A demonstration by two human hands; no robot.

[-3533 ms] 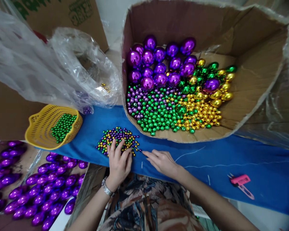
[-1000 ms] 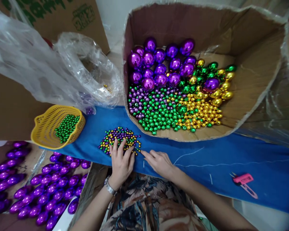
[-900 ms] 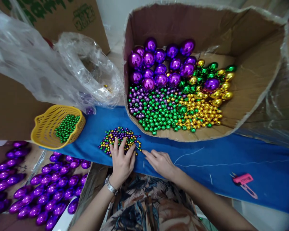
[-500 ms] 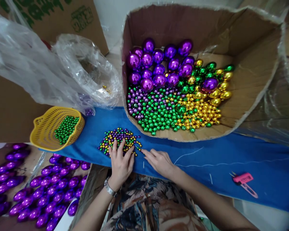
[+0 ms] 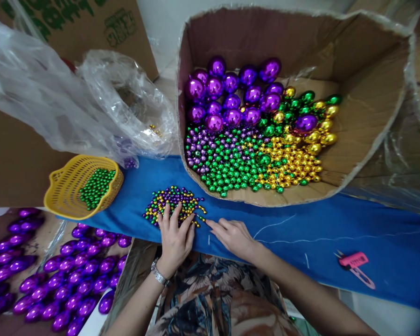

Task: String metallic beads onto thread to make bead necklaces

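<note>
My left hand lies with its fingers spread over the near side of a pile of small beads in purple, green and gold, on a blue cloth. Just right of the pile, my right hand is closed in a pinch. From its fingertips a thin needle points left toward the beads, with a few small beads on or against it. A white thread trails rightward across the cloth from behind my right hand.
A large cardboard box holds purple balls and smaller beads. At left stand a yellow basket with green beads and a clear plastic bag. Purple ornaments lie lower left; a pink thread cutter lies right.
My right hand has shifted very slightly to the right, showing a little more of the needle. My left hand stays in place on the pile.
</note>
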